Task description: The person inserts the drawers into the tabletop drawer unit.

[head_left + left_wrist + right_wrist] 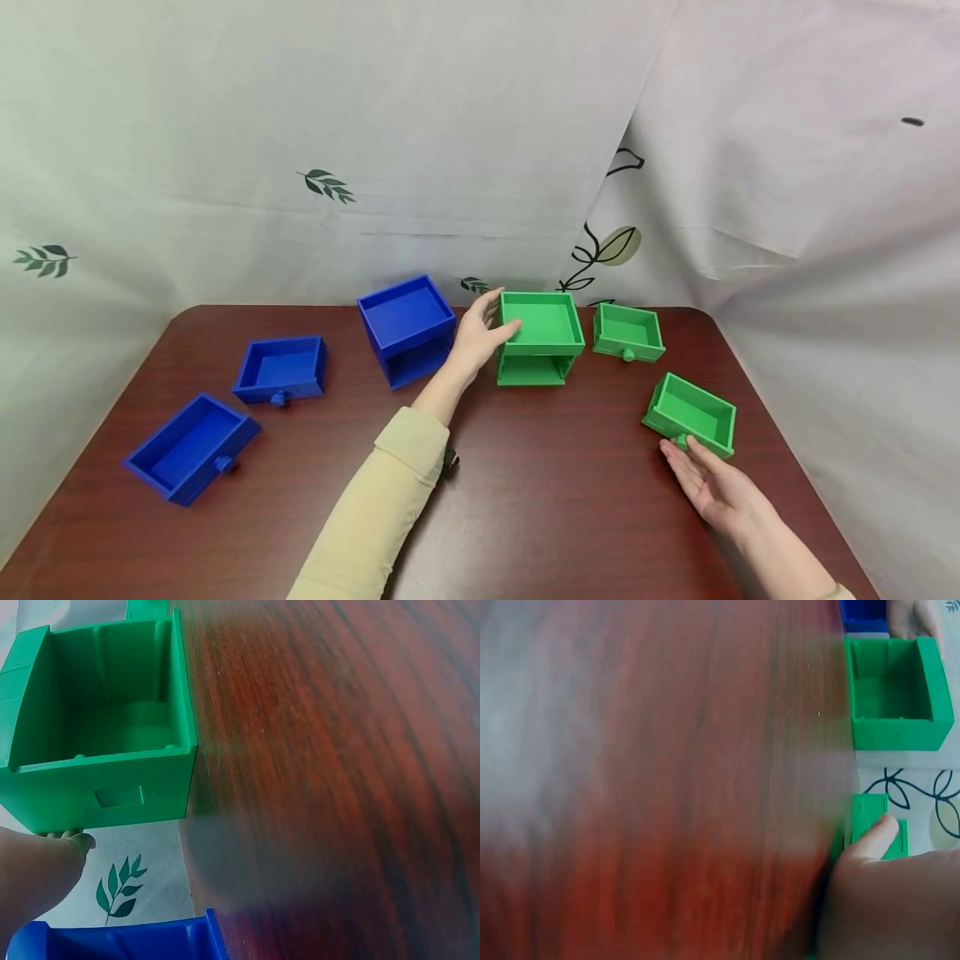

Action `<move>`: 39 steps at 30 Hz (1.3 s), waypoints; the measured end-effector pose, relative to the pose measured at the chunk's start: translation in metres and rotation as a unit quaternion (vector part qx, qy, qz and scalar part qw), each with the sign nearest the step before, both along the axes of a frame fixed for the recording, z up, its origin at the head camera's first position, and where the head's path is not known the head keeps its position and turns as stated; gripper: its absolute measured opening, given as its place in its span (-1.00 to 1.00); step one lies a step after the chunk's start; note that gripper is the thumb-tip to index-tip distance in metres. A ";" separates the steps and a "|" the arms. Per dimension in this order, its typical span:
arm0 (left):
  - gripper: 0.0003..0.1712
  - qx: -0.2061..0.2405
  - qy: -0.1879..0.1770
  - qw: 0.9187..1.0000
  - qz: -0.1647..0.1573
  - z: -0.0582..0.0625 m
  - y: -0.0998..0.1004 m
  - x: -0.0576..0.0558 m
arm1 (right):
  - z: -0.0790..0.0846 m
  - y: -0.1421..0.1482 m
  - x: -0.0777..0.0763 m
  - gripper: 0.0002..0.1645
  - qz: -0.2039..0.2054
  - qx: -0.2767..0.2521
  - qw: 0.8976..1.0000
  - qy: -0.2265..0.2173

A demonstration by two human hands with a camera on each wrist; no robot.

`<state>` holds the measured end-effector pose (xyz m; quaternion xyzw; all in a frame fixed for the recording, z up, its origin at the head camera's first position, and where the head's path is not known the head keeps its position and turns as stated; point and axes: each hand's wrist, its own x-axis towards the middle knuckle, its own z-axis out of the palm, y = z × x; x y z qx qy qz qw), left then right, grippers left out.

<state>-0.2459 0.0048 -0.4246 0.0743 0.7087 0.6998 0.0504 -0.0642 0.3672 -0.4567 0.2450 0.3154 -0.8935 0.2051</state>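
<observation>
Left hand point(474, 333) stretched forward, thumb spread; right hand point(716, 492) nearer, fingers extended.

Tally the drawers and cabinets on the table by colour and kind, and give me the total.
Green drawers: 2
Green cabinet: 1
Blue drawers: 2
Blue cabinet: 1
Total: 6
</observation>
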 end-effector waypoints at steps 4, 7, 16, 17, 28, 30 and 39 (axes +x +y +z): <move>-0.19 0.002 0.000 1.000 -0.001 0.000 0.001 0.000 | 0.001 -0.003 0.001 -0.62 -0.030 0.008 0.999 -0.018; -0.19 0.002 -0.002 1.000 -0.005 0.000 0.002 0.000 | 0.003 -0.006 0.001 -0.67 -0.045 0.021 0.998 -0.028; -0.15 -0.016 -0.005 1.000 -0.024 0.002 0.001 0.003 | 0.007 -0.009 0.000 -0.70 -0.053 0.049 0.996 -0.050; -0.14 -0.018 -0.007 0.999 -0.026 0.001 0.000 0.004 | 0.008 -0.010 0.000 -0.70 -0.052 0.054 0.996 -0.048; -0.13 -0.015 -0.029 0.999 -0.031 0.000 -0.001 0.001 | 0.017 -0.021 0.002 -0.74 -0.039 0.071 0.997 -0.010; -0.13 -0.012 -0.030 0.999 -0.031 0.000 0.000 0.001 | 0.018 -0.024 0.002 -0.76 -0.033 0.072 0.997 0.000; -0.14 -0.001 -0.032 0.999 -0.028 -0.001 0.001 0.000 | 0.024 -0.041 0.005 -0.70 -0.006 0.106 0.993 0.042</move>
